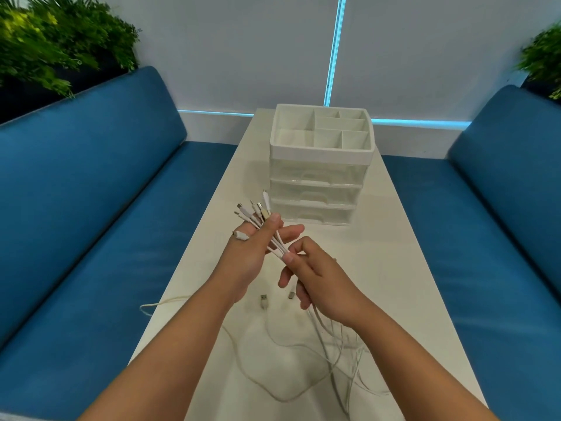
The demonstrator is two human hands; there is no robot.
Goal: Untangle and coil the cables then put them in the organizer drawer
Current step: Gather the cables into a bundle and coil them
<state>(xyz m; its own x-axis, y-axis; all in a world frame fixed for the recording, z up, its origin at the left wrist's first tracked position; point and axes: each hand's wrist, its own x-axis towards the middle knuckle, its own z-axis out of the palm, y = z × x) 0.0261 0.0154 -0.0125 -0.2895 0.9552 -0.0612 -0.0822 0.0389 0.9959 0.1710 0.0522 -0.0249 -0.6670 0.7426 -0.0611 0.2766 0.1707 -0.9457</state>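
An office lounge or booth, by the look of it.

Two blue benches with padded backs face each other across a narrow white table, set against a pale wall with glowing cyan light strips. Leafy plants sit in dark planters behind both benches. A white desk organizer with drawers stands on the table, and cables sprawl across it.

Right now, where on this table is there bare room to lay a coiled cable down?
Bare patches: the table right of the hands, between the organizer and the right edge; also a strip left of the organizer. Crowded: the near end, where loose cables sprawl under the left hand and right hand.
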